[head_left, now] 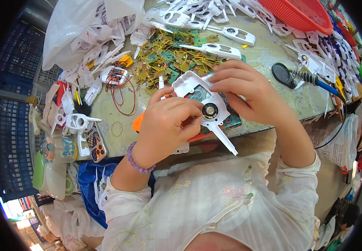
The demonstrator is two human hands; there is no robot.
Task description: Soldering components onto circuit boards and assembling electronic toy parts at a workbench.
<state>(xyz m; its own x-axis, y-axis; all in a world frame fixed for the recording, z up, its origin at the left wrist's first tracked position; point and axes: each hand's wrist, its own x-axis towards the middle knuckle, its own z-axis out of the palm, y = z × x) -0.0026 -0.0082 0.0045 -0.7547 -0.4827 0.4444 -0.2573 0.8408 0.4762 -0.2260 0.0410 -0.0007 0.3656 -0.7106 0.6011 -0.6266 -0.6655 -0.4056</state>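
A white plastic housing (185, 86) with a long narrow handle lies tilted at the table's near edge. A round black speaker (209, 111) sits in it, and bluish wire shows through its opening. My left hand (168, 121) is closed on the housing's left side, thumb and fingers bent beside the speaker; its fingertips are partly hidden. My right hand (247, 92) reaches over the upper right edge, fingers apart and curved, the fingertips at the rim near a small shiny spot. An orange piece (138, 122) shows by my left hand.
Circuit boards with yellow wires (168, 58) are heaped beyond my hands. White housings (218, 50) pile up behind, near a red basket (302, 14). A blue-handled soldering iron (327, 88) rests at right beside a black round holder (282, 74). A phone (96, 146) lies at left.
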